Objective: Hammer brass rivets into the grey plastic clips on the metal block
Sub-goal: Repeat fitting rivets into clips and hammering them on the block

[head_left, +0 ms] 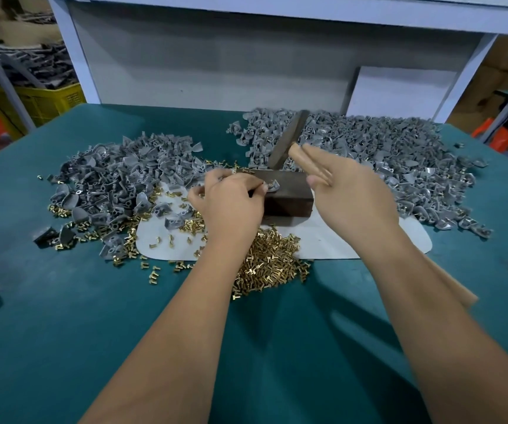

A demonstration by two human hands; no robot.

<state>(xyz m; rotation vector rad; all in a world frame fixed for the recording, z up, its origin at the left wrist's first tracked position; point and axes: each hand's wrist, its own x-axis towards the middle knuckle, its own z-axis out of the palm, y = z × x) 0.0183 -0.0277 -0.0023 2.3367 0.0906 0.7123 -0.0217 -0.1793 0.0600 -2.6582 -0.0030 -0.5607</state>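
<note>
A dark metal block (291,195) sits on a white sheet at the table's middle. On its top left edge lies a grey plastic clip (273,187) with a brass rivet in it. My left hand (231,203) pinches that clip from the left. My right hand (347,194) grips the hammer's wooden handle, which runs back under my forearm. The hammer (287,139), with its dark head, is blurred above and behind the block. A heap of loose brass rivets (268,261) lies in front of the block.
Grey clips are piled to the left (115,182) and in a larger heap at the back right (393,148). The white sheet (338,243) lies on a green table top (246,347). A white frame and back panel (216,65) close the far side.
</note>
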